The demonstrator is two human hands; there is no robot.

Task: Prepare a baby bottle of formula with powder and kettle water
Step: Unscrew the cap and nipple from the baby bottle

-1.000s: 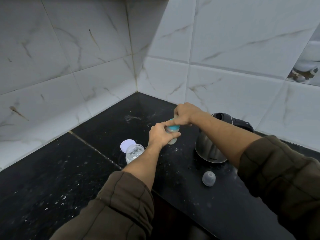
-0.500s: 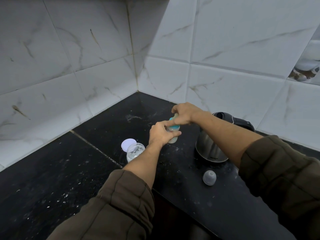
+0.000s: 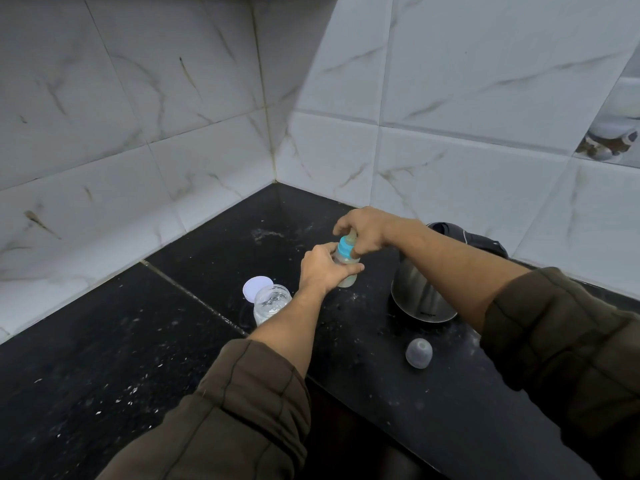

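Note:
A small baby bottle (image 3: 347,279) with cloudy liquid stands on the black counter (image 3: 121,348). My left hand (image 3: 323,268) grips its body from the left. My right hand (image 3: 363,230) holds the top, fingers curled round the blue collar (image 3: 345,250) and the teat. A clear powder jar (image 3: 270,303) stands open to the left of the bottle, its white lid (image 3: 255,286) lying behind it. The steel kettle (image 3: 420,296) with a black handle sits to the right, partly hidden by my right forearm.
A clear dome-shaped bottle cap (image 3: 419,353) lies on the counter in front of the kettle. White marble-look tiled walls (image 3: 173,116) meet in a corner behind the bottle. White powder specks are scattered over the counter (image 3: 114,393). The counter's front edge runs diagonally below my left sleeve.
My right hand has turned slightly on the bottle top, so more of the blue collar shows. The bottle and my left hand stay in the same spot.

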